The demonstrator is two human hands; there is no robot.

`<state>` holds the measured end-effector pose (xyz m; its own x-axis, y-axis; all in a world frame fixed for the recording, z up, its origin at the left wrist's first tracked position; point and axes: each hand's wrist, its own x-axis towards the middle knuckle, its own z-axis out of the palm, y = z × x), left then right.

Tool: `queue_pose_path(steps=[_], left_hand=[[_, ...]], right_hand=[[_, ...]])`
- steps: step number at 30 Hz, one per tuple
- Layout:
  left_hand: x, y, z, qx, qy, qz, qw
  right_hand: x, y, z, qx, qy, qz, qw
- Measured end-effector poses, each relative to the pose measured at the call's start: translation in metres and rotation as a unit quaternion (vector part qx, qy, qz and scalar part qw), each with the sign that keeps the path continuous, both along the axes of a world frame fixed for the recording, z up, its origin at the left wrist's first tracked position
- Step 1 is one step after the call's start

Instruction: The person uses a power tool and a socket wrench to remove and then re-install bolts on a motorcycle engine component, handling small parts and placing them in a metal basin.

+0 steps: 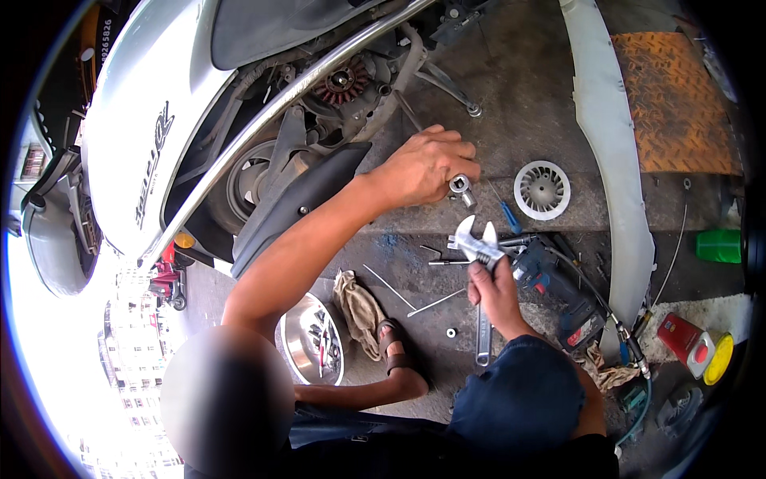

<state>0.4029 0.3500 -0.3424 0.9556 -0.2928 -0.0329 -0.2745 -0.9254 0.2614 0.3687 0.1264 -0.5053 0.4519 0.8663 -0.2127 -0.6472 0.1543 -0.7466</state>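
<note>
My left hand (431, 164) is closed round a long socket wrench (461, 187), whose shaft points up toward the exposed mechanism of the white scooter (144, 136). A finned red-and-dark rotor (341, 80) shows in that mechanism, above my left forearm. My right hand (493, 291) grips a chrome adjustable wrench (477, 243), its jaws upward and just below the socket. A round silver fan wheel (542, 207) lies on the ground to the right of my left hand, beside a blue-handled screwdriver (509, 214).
A long pale body panel (598, 120) lies rightward beside an orange metal plate (662, 96). A cordless power tool (558, 303), hoses, a green container (718, 246) and a red container (678, 343) are at right. A steel bowl of tools (291, 351) and a rag (355, 311) are below.
</note>
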Motion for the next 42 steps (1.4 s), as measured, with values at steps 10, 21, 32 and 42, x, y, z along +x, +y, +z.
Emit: queue_pose_path(steps=[10,21,32,42], left_hand=[[0.008,0.018,-0.002,0.082,-0.008,0.016,0.996],[0.016,0.007,0.004,0.136,-0.009,0.056,0.989],[-0.025,0.057,0.060,0.115,0.064,0.258,0.957],[-0.043,0.093,0.035,0.227,-0.001,0.373,0.900]], right_hand=[[0.083,0.018,0.022,0.104,-0.094,-0.189,0.972],[0.095,0.091,0.041,0.062,-0.295,-0.220,0.928],[0.113,0.180,0.041,0.115,-0.245,-0.176,0.946],[0.118,0.251,0.033,0.111,-0.244,-0.126,0.955]])
